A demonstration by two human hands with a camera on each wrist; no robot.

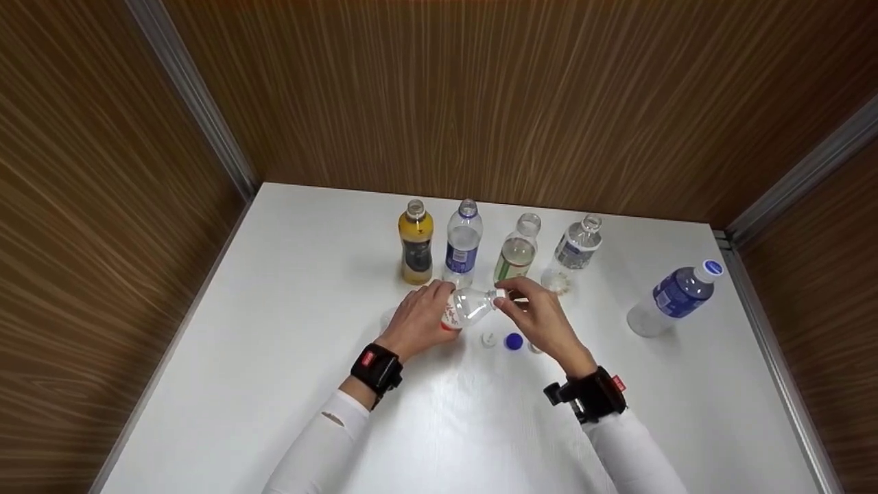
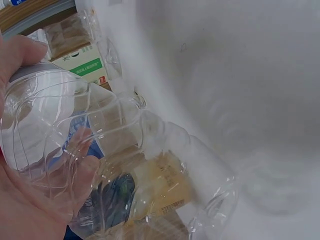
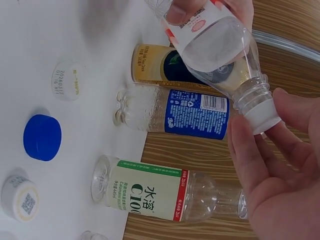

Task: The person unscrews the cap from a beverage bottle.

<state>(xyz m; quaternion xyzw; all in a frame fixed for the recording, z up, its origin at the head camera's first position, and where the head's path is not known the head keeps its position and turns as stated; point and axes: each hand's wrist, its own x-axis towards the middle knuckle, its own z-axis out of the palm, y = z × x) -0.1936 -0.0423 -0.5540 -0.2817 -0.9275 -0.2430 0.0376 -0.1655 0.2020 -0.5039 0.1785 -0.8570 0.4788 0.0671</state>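
My left hand [image 1: 420, 318] grips a clear plastic bottle [image 1: 472, 306] with a red and white label, tilted so its neck points right. At that neck, the fingers and thumb of my right hand [image 1: 542, 317] pinch a white cap [image 3: 262, 116], which sits on the mouth in the right wrist view. The clear ribbed lower part of the bottle [image 2: 65, 125] fills much of the left wrist view. On the table below lie loose caps: a blue cap [image 1: 514, 341], a translucent white cap [image 1: 488, 339] and a white cap with a printed code [image 3: 21, 199].
Behind my hands stand uncapped bottles: a yellow tea bottle [image 1: 416, 243], a blue-labelled bottle [image 1: 464, 240], a green-labelled bottle [image 1: 517, 250] and a clear bottle [image 1: 578, 243]. A capped blue-labelled bottle [image 1: 675, 298] stands at the right. Wood-grain panels [image 1: 439, 103] enclose the white table [image 1: 288, 274].
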